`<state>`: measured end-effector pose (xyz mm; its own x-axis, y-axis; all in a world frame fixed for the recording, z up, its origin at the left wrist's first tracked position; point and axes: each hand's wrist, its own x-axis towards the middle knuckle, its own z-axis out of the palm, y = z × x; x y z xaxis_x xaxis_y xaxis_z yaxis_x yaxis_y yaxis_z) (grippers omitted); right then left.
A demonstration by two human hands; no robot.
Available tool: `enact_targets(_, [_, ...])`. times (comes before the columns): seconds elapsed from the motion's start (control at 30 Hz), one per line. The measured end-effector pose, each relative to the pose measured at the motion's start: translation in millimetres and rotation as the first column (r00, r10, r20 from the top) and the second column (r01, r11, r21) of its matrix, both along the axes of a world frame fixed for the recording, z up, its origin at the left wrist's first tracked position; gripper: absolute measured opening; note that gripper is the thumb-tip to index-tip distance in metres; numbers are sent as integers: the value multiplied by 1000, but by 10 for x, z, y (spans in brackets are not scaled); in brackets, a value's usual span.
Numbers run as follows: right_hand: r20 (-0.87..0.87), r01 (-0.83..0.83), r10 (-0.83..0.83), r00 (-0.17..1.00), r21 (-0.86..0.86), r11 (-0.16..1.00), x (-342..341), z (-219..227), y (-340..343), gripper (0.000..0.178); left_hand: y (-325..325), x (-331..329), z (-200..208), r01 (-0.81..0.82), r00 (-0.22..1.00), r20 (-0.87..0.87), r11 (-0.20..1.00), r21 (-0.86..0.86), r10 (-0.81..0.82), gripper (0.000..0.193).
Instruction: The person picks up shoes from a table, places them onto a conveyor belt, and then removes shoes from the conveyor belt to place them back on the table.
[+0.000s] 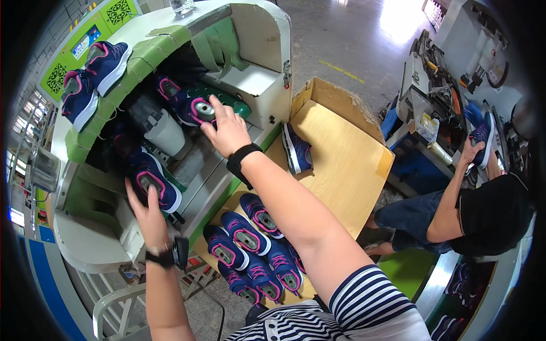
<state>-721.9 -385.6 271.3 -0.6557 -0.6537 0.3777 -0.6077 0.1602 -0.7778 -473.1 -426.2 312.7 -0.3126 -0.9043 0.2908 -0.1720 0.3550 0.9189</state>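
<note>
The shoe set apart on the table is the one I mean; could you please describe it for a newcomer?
From the big white machine, move right to the wooden table. Near its machine-side edge is a navy shoe with a white sole. Unlike the grouped shoes lower in view, it sits alone.

2 shoes (111, 67) on mach. (264, 94) L | tbl (350, 153) R of mach. | shoe grp (248, 240) on tbl

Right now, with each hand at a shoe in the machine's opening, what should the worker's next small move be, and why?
Probably close the right hand around the farther shoe: the fingers are spread at its near end, not wrapped around it; the left hand is open at the nearer shoe.
</note>
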Motion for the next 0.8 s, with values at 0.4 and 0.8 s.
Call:
enact_targets(0.4, [60,320,-365,929,364,875,-513,-1821,2051,91,1116,957,-511,250,843,487,968,21,-228,42])
enact_targets(0.8, [303,206,-341,890,398,894,1338,-1441,3995,86,1934,-166,-745,644,665,-70,524,558,-743,54])
